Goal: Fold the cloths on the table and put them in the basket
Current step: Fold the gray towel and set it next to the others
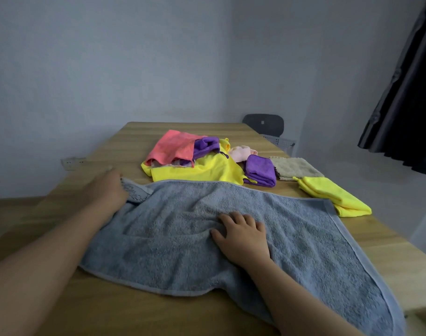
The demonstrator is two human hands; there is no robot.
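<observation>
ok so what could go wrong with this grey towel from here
1. The grey towel seems to run past the corner of the table at its near right end. If the right hand pressing its middle lifts, it might slide off.
2. Its far edge lies against the spread yellow cloth, so the left hand, holding the far left corner, might drag that along when folding.

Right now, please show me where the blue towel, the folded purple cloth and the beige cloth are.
blue towel [304, 238], head view, on the flat part near its right edge.
folded purple cloth [260, 169], head view, on its top face.
beige cloth [294, 168], head view, on its middle.
</observation>
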